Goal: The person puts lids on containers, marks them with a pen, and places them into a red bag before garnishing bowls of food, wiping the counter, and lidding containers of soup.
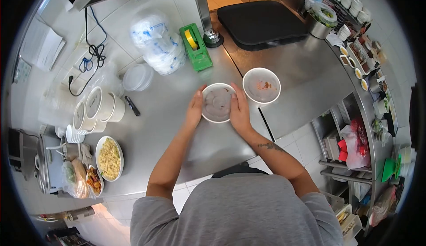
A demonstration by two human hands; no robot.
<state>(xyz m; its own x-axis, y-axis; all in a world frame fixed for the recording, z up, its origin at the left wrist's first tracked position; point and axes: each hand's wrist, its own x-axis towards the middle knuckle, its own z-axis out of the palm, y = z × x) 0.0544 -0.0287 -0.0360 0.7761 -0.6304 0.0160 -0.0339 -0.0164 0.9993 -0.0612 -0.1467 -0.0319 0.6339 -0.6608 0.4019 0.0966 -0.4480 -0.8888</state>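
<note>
Cupping round, perhaps plastic-lidded bowl (216,107)

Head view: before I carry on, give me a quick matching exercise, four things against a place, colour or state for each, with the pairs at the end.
1. Left round bowl
2. Tape dispenser
3. Marker
4. Tray

A. Lying beside the white tubs
B. Black, at the counter's far side
C. Between the left hand and the right hand
D. Green, with a yellow roll

Pairs: 1-C, 2-D, 3-A, 4-B
</note>
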